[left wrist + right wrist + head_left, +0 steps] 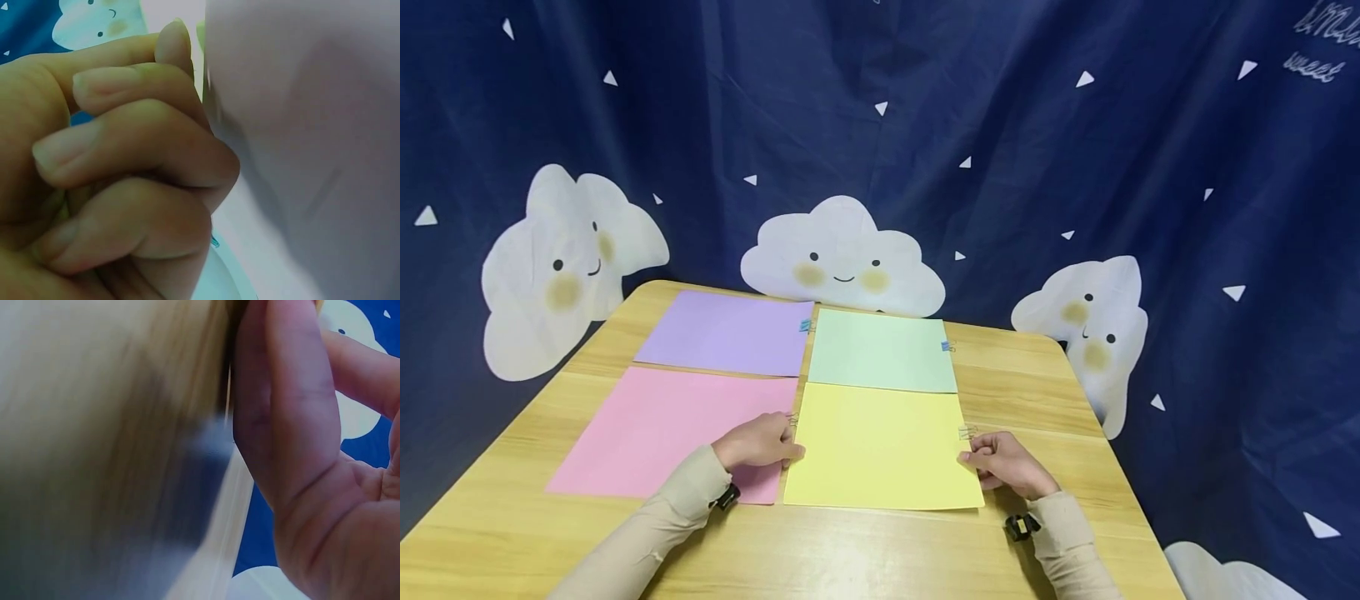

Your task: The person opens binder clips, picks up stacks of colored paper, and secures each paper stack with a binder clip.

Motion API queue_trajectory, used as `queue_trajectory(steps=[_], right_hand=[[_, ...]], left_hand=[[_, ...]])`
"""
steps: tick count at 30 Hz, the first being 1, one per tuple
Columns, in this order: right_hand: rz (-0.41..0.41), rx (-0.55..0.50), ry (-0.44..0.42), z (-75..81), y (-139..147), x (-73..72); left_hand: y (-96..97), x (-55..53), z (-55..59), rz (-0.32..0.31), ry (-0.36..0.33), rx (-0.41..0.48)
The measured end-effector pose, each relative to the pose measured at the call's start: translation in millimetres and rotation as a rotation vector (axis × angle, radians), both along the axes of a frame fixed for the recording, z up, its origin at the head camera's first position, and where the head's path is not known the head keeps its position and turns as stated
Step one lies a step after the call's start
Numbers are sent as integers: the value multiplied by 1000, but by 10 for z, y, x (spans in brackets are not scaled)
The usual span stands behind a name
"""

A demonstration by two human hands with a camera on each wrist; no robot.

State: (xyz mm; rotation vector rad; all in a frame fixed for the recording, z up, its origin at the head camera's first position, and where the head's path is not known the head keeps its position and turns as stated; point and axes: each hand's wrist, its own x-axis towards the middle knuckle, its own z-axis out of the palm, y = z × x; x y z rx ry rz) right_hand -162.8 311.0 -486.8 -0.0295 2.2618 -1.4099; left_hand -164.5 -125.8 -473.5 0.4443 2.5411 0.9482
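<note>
A yellow sheet of paper (880,458) lies at the front of the table, between both hands. My left hand (762,442) pinches its left edge, thumb on top, while the other fingers curl under the palm in the left wrist view. At the opposite edge, my right hand (1009,462) pinches the paper between thumb and fingers, just below a pale binder clip (966,432). A pink sheet (662,425) lies partly beneath the left hand and wrist. Its clip (792,419) shows beside the left knuckles, partly hidden.
Behind the yellow sheet lies a mint green sheet (880,350) with a blue clip (946,346) on its right edge. A purple sheet (726,333) with another blue clip (806,325) is at back left. The wooden table (1037,383) meets a dark blue cloud-print curtain (1000,108).
</note>
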Motion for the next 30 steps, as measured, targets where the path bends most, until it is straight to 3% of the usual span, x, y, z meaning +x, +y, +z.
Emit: queue_trajectory(steps=[11,23,30], right_hand=[[-4,63,19,90,-8,73],[-29,-19,-21,249,126,95],[-60,38,72,432,172,52]], left_hand=[[-31,-2,-25,-31,-14,33],[-90,-16,1,17,-29,66],[-273,-105,49,43,14,102]])
